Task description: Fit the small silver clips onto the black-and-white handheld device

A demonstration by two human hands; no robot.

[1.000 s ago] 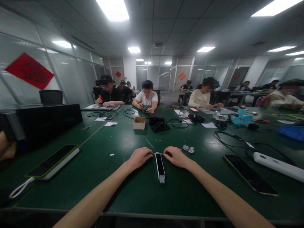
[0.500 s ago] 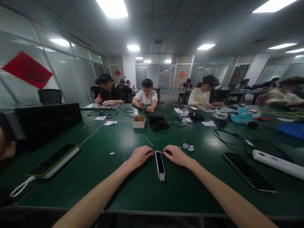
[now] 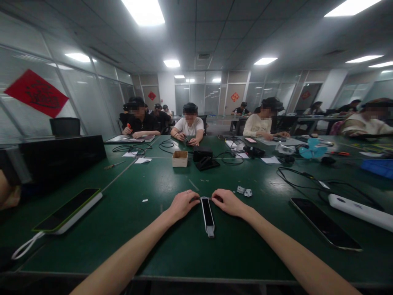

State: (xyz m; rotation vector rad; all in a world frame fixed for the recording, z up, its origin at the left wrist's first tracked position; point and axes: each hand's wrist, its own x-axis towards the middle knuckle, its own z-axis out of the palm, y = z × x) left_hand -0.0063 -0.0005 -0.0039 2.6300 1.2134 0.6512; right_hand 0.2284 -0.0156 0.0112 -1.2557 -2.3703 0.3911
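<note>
A slim device (image 3: 208, 215) with a black top face and a pale frame lies lengthwise on the green table (image 3: 245, 250). Its narrower grey tip points toward me. At the left of its far end is my left hand (image 3: 183, 205), fingers bent and pinched together. My right hand (image 3: 229, 201) mirrors it on the right, thumb and fingertips closed close to the same end. What the fingertips hold, if anything, is too small to make out. Small grey-white parts (image 3: 245, 191) lie just beyond my right hand.
On the right are a dark phone (image 3: 325, 223), a white bar-shaped item (image 3: 360, 209) and black cables. A green-edged phone (image 3: 67, 209) rests on a white block at left. Ahead stand a small open box (image 3: 179, 159) and a black case (image 3: 202, 153). Several people sit across the table.
Both hands stay at the device's far end with almost the same pose. The view has shifted very slightly; otherwise the objects on the table look the same.
</note>
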